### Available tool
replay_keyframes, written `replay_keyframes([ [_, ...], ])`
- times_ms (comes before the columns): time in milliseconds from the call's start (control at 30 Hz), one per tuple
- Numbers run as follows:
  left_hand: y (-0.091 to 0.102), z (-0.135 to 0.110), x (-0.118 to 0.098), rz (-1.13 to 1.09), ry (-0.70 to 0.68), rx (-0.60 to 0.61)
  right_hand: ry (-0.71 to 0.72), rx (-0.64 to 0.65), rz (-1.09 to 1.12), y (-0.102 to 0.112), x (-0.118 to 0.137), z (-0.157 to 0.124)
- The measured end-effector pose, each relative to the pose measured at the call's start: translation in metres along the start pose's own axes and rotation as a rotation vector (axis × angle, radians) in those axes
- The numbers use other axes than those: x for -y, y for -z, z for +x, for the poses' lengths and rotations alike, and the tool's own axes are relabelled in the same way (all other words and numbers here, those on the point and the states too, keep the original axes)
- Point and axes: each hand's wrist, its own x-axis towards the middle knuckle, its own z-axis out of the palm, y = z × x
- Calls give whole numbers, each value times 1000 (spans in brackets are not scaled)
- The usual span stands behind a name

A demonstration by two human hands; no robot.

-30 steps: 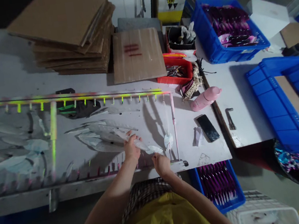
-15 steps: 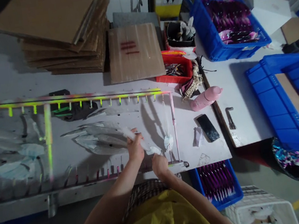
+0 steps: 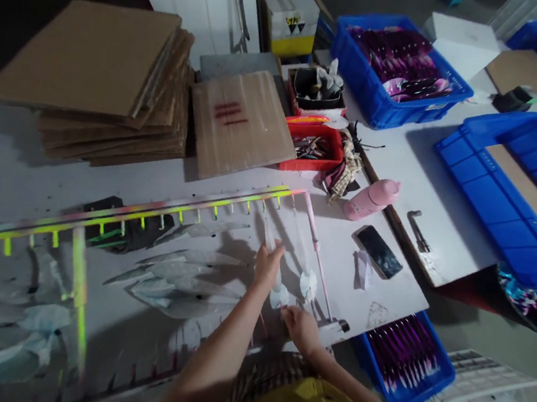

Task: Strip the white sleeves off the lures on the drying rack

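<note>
My left hand (image 3: 270,265) is closed around a long, pale, tapered piece with a fan-like tail (image 3: 278,296). The piece stands lengthwise in the frame, its thin tip at a hook on the yellow-stained rack bar (image 3: 190,206). Just below the tail, my right hand (image 3: 301,328) pinches at the rack's lower side; what is between the fingers is hidden. A similar pale piece (image 3: 308,285) is stretched on the rack to the right. Several more pale pieces (image 3: 180,285) lie in a pile left of my hands.
Stacked cardboard (image 3: 97,65) stands at the back left. Beyond the rack are a red tool bin (image 3: 313,163) and a pink bottle (image 3: 372,199). A phone (image 3: 379,251) lies to the right. Blue crates (image 3: 379,107) hold purple pieces; another blue crate (image 3: 474,187) holds cardboard.
My left hand has moved up and right, turning the pale piece from slanted to lengthwise, with its tip now at the rack's hook. My right hand has stayed near its tail. The camera view has tilted.
</note>
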Motion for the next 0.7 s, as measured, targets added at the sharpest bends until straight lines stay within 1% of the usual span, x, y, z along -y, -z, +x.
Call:
replay_keyframes([
  [67,4,12,-1,-18,22,-28,-14,-66,109,-5,-9,3],
  [167,10,25,-4,-60,69,-31,-27,-111,238,-13,-18,7],
  [300,10,33,-7,-61,80,69,-48,-142,302,-19,-22,9],
  [400,8,33,-9,-76,98,163,-56,-132,318,-20,-21,9],
  [467,11,34,-12,-83,116,235,-68,-124,322,-19,-20,9],
  [500,17,35,-15,-72,112,278,-67,-128,323,-18,-20,9],
  [567,38,40,-23,-1,49,360,-58,-144,337,-15,-18,9],
  [600,54,43,-28,61,-8,382,-57,-145,356,-14,-17,9],
  [633,73,47,-34,135,-74,377,-68,-135,388,-12,-17,9],
  [700,117,56,-43,275,-188,303,-117,-90,482,-9,-17,8],
])
